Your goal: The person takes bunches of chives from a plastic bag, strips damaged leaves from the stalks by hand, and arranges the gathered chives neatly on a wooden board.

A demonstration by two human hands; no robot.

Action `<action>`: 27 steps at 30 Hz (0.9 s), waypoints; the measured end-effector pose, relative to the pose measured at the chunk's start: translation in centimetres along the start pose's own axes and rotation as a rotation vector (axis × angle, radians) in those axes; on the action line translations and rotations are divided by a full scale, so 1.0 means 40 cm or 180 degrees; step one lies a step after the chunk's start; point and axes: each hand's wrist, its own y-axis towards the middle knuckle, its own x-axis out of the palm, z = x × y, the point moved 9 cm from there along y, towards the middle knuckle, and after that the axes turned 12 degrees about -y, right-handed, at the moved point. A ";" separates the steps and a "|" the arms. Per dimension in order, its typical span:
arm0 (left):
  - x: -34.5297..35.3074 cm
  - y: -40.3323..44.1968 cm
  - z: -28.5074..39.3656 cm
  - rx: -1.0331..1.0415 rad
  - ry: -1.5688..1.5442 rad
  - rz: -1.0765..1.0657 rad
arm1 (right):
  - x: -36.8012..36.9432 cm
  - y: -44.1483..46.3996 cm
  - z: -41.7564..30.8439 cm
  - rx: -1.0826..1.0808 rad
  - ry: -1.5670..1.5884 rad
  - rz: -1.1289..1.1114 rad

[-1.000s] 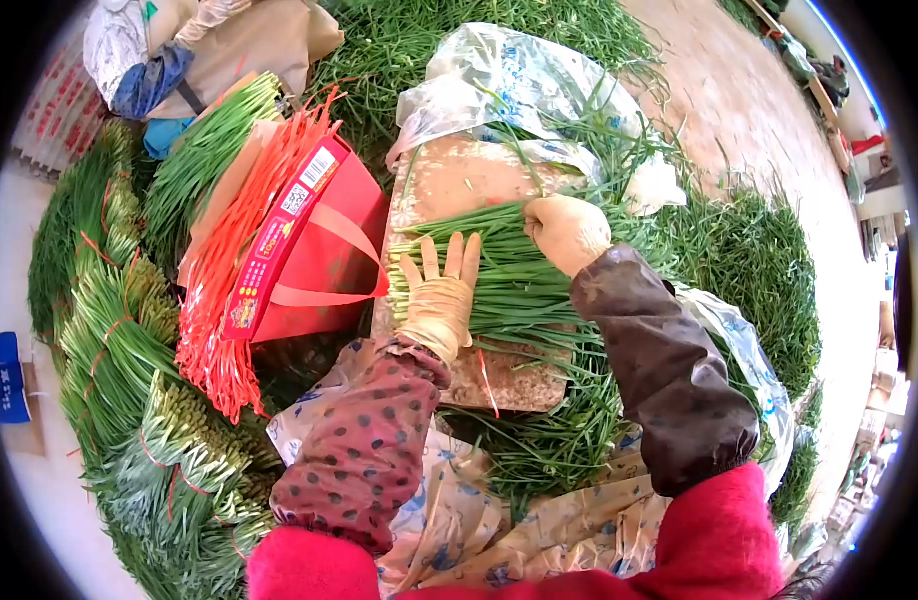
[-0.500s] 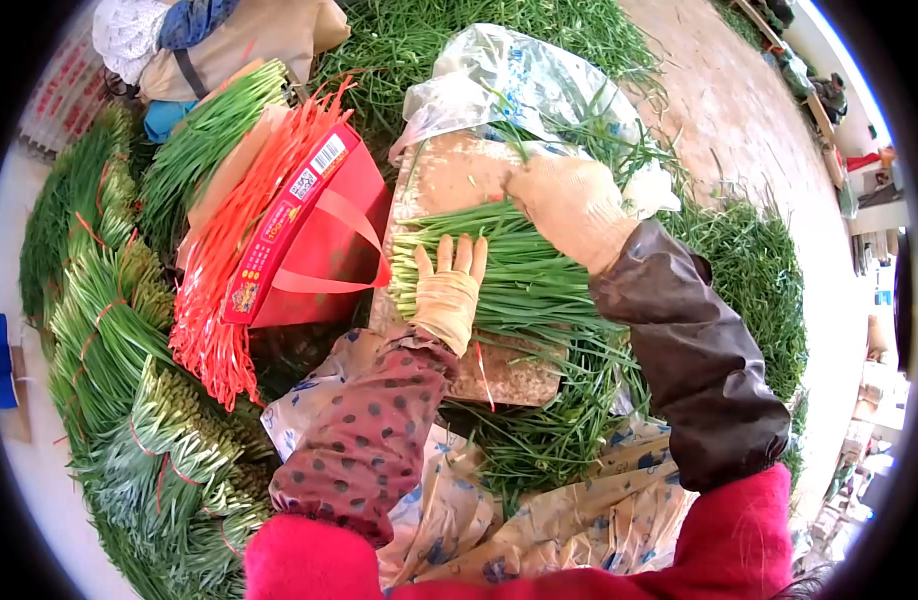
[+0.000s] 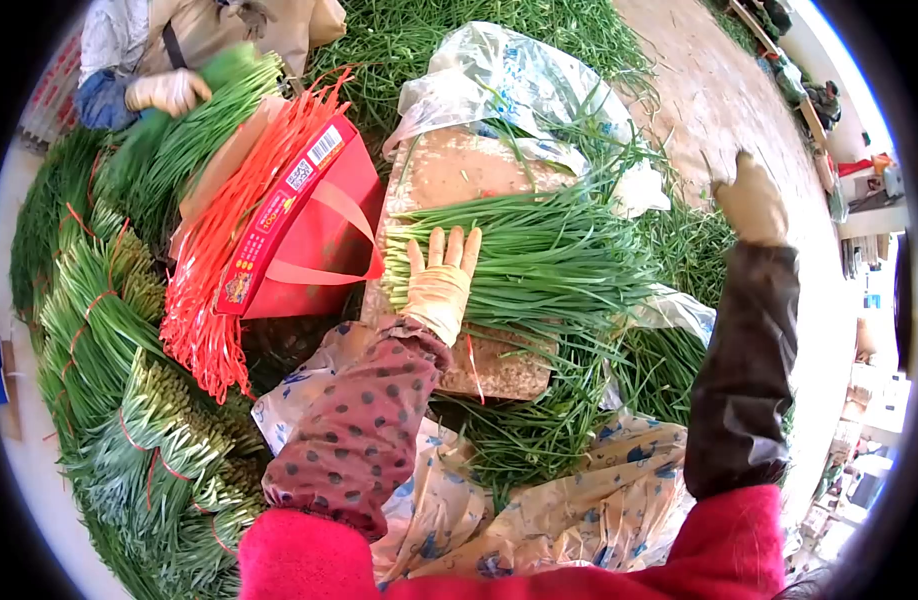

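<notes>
In a cream glove, my left hand [image 3: 441, 285] lies flat with spread fingers on a loose bunch of chives [image 3: 549, 250], near the pale stem ends. The bunch rests across a worn wooden board [image 3: 459, 170], its leaves hanging over the right side. A red tie strand [image 3: 475, 368] pokes out below the stems at the board's lower part. My right hand [image 3: 754, 205], also gloved, is away to the right above scattered leaves and floor. Its thumb and a finger stand apart, and I see nothing held in it.
Left of the board stands a red bag [image 3: 324, 235] with orange-red tie strips [image 3: 239, 270] over it. Tied chive bundles [image 3: 109, 320] are stacked farther left. A co-worker's gloved hand [image 3: 169, 92] touches chives at the upper left. Clear plastic [image 3: 509, 75] covers the board's far end.
My right hand has swung from above the bunch out to the right, and its leaves are gone from view. My left hand stays on the chives. A co-worker's hand has appeared upper left.
</notes>
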 end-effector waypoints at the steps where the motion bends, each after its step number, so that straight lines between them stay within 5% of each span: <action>1: -0.004 0.001 0.000 -0.0033 -0.0079 -0.0061 | 0.028 -0.026 -0.013 0.0288 0.0036 -0.0267; 3: -0.012 -0.002 0.002 -0.0069 -0.0172 -0.0358 | 0.054 -0.123 -0.169 -0.0787 0.1206 0.0043; 5: -0.025 -0.008 0.004 -0.0122 -0.0255 -0.0753 | 0.072 -0.232 -0.358 -0.1609 0.2021 -0.0900; 7: -0.014 -0.002 0.000 -0.0126 -0.0309 -0.0687 | 0.142 -0.256 -0.466 -0.1640 0.1251 -0.1249; 18: -0.024 -0.007 0.001 -0.0131 -0.0467 -0.0700 | 0.193 -0.291 -0.565 -0.2079 0.1632 -0.0861; 23: -0.030 -0.005 -0.001 -0.0183 -0.0380 -0.0632 | 0.076 -0.323 -0.547 -0.2522 0.2229 0.0292; 25: -0.031 -0.005 -0.001 -0.0219 -0.0300 -0.0760 | 0.069 -0.332 -0.568 -0.2483 0.2462 0.0007; 27: -0.018 -0.007 -0.008 -0.0199 -0.0332 -0.0652 | 0.162 -0.322 -0.610 -0.1765 0.3628 -0.1455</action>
